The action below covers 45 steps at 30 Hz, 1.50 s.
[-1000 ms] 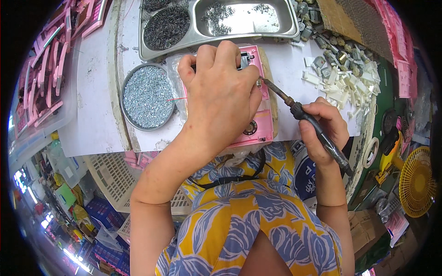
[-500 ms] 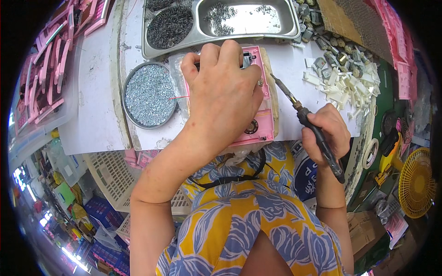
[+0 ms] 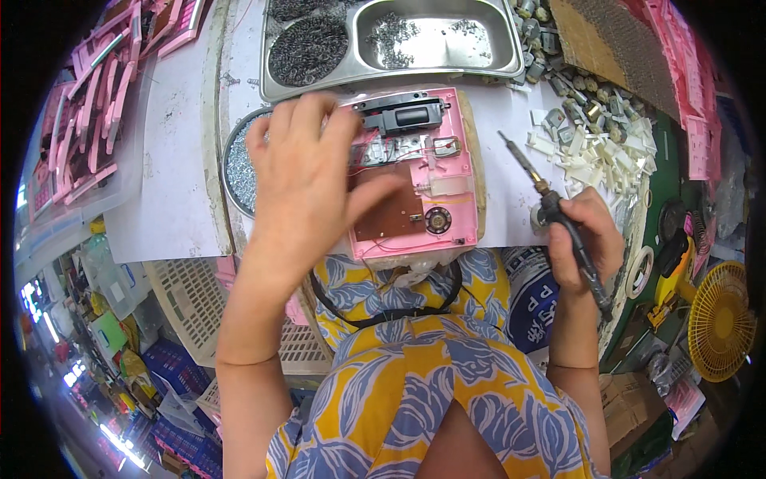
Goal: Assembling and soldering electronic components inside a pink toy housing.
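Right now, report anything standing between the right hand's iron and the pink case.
Nothing visible stands between the iron in the right hand and the right side of the pink case; the left hand overlaps only its left part.

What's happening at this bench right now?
A person is working by hand around an open pink casing with a brown circuit board and wires inside. The right hand holds a soldering iron, its tip off to the right of the casing. The left hand is open over the casing's left side, partly covering a round dish of small silvery parts; whether it touches anything isn't clear. A metal tray sits beyond the casing.
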Tool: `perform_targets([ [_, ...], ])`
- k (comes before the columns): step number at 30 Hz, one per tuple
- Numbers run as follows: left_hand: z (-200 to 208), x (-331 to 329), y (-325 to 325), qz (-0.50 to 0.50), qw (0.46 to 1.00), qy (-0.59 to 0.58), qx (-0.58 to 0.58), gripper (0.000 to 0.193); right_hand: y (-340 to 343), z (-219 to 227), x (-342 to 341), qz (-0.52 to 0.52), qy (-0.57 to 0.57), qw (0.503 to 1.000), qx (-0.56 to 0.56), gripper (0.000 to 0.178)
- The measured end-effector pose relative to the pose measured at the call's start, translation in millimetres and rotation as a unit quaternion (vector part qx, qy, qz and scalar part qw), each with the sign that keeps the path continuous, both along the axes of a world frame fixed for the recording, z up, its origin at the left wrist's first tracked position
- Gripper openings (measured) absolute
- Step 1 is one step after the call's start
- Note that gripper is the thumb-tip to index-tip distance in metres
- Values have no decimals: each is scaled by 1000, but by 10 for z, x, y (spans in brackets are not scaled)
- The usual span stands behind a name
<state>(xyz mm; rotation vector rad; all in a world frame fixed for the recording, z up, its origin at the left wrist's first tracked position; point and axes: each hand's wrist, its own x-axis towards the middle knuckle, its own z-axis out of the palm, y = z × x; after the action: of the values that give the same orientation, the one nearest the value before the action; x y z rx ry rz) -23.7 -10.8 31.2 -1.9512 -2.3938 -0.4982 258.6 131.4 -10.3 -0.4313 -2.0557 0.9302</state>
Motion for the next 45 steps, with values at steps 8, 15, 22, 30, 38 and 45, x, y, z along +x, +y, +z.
perform_targets([
  [8, -112, -100, -63, -67, 975, -170, 123, 12, 28, 45, -72, -47, 33, 995, -78, 31],
  [15, -329, 263, 66, 95, 824, -546, 116, 9, -135, 202, -580, 62, 18, 954, -294, 46],
  [22, -317, 257, 37, 69, 823, -549, 127, 9, -162, 214, -1187, 90, 31, 964, -246, 55],
  [30, -340, 225, 40, 49, 834, -531, 140, 11, -171, 214, -1295, 94, 29, 959, -265, 56],
  [38, -350, 199, 52, 47, 782, -612, 104, 12, -184, 142, -1324, 59, 14, 980, -189, 54],
  [45, -344, 177, 60, 57, 799, -591, 90, 13, -189, 129, -1349, 65, 39, 971, -225, 56],
])
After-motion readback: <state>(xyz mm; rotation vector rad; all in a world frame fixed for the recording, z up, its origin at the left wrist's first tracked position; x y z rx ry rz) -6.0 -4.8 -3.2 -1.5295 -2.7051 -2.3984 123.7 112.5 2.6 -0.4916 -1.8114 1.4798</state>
